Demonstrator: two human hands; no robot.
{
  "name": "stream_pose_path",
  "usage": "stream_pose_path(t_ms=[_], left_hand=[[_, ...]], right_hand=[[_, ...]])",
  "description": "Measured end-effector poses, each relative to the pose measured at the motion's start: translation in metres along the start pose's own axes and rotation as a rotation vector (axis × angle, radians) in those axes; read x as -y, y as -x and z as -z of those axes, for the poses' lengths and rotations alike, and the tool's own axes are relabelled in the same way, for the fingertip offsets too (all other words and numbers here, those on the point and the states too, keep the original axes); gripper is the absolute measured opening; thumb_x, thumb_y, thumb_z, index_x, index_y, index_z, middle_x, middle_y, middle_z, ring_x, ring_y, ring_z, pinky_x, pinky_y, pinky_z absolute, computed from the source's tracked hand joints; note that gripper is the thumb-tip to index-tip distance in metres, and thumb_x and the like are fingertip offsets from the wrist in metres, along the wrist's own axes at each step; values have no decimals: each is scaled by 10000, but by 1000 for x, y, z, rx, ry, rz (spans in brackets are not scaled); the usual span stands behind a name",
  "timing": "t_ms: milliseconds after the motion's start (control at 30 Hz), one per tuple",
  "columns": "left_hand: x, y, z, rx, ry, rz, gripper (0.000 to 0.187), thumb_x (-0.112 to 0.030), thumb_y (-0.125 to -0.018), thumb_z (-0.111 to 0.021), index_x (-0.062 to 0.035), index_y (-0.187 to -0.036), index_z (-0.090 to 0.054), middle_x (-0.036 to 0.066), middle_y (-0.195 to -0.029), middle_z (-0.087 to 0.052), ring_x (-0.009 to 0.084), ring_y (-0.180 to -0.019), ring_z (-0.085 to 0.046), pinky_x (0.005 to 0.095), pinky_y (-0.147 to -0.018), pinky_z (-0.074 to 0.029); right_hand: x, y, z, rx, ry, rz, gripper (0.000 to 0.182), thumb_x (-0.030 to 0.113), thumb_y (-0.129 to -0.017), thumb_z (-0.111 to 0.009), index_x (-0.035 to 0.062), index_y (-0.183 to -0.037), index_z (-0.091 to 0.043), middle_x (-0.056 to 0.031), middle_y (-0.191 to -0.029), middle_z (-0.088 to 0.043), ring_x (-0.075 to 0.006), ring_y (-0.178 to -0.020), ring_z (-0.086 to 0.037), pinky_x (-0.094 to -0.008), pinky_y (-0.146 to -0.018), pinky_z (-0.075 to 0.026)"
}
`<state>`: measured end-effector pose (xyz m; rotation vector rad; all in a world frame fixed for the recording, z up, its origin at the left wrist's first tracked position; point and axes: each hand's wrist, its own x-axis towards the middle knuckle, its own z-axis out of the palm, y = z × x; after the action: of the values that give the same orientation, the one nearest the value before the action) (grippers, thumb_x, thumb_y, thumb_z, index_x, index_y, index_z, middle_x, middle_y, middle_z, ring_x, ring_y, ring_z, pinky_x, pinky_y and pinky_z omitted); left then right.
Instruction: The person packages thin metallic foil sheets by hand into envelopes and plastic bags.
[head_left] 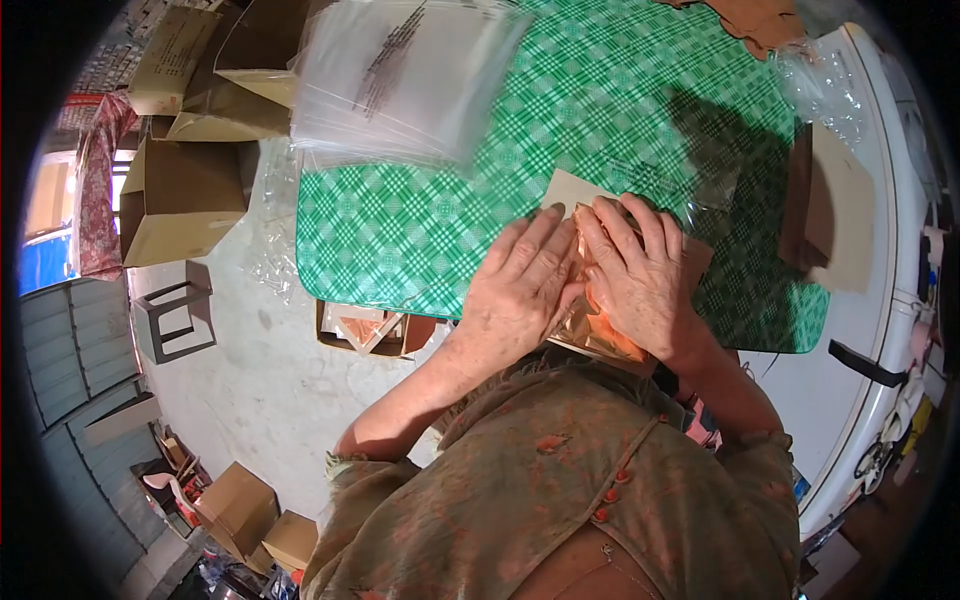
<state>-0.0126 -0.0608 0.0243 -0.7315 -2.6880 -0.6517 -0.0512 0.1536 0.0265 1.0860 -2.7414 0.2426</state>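
Observation:
A flat tan board (572, 188) lies at the near edge of the green checked tabletop, right in front of my body. On top of it is a shiny, orange-brown packet (612, 335) in clear film, mostly covered by my hands. My left hand (520, 285) rests on its left side, fingers stretched forward and lying flat. My right hand (642, 285) presses on the right side with fingers spread. Both hands touch the packet, and their fingertips point to the far side. What is printed or contained under the film cannot be made out.
A stack of clear plastic bags (400, 90) covers the table's far left. Brown boards (840, 205) stand at the right beside a white surface (800, 400). An open carton (190, 190), a small box of pieces (365, 330) and a grey frame (178, 322) are left, below.

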Motion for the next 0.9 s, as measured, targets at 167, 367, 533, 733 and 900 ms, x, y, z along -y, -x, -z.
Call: stream_pose_path(t_ms=[167,367,533,733,900], left_hand=[[8,2,1,36,-17,-64,444,-189,-936,-766,57,-1302,-717,169,-1448,-654,340,-1441,-565,515,-1200,-438],[7,-4,4,8,-13,-72,400,-167,-933,-757,45,-1269,-711,196,-1422,-658,382,-1425,-568,530,-1187,-447],[-4,-27,4,-87,259,-42,625,-201,-937,-766,32,-1475,-550,255,-1494,-592,478,-1426,-532,553,-1175,-457],[-17,-29,-19,85,406,-4,908,-435,-1002,-726,61,-1642,-316,414,-1681,-246,579,-1558,-301,584,-1244,-354],[-17,-29,-23,104,300,-75,981,-532,-975,-720,11,-1678,-304,375,-1709,-232,571,-1574,-274,614,-1250,-335]], right_hand=[[0,1,0,13,-27,-14,679,269,-912,-756,61,-1528,-558,-104,-1537,-530,-339,-1445,-440,-529,-1168,-346],[1,0,4,31,-72,-41,624,294,-956,-705,78,-1523,-559,-104,-1552,-506,-333,-1461,-428,-528,-1180,-337],[0,3,4,38,-105,-82,579,315,-847,-710,21,-1343,-651,-130,-1405,-557,-381,-1433,-418,-525,-1167,-356],[-2,8,-8,-86,16,-40,426,335,-908,-620,8,-1108,-806,-142,-1349,-630,-376,-1409,-470,-504,-1178,-359],[-10,11,4,-121,-42,10,550,376,-960,-607,-8,-1344,-698,-146,-1479,-599,-356,-1488,-442,-556,-1260,-287]])
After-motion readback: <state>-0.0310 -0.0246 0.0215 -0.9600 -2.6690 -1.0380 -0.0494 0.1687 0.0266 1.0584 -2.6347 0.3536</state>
